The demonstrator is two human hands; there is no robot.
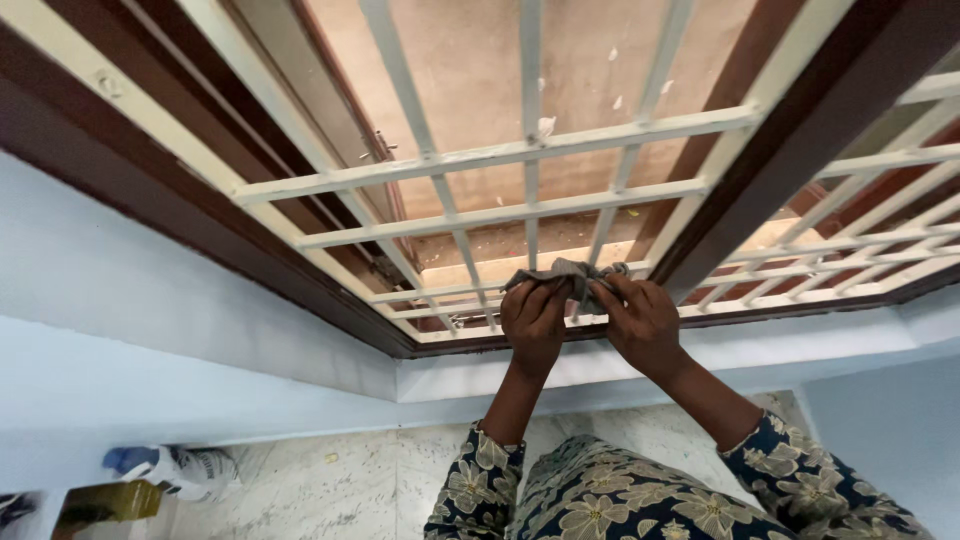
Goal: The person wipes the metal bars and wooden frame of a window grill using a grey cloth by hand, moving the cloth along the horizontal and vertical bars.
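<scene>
A pale blue wall point(150, 330) fills the left and runs under a window with a dark brown frame point(790, 140). Across the window stands a cream metal grille point(500, 155) of crossed bars. Near the bottom of the view, floral sleeves point(600, 495) reach up toward it. At the grille's lower bars both hands meet on a small grey cloth point(565, 272): the left hand point(533, 322) pinches its left part, and the right hand point(645, 322) grips its right part, pressing it against a bar. On the marble floor point(330, 485), far left, lies a blue-and-white bag point(175, 468).
</scene>
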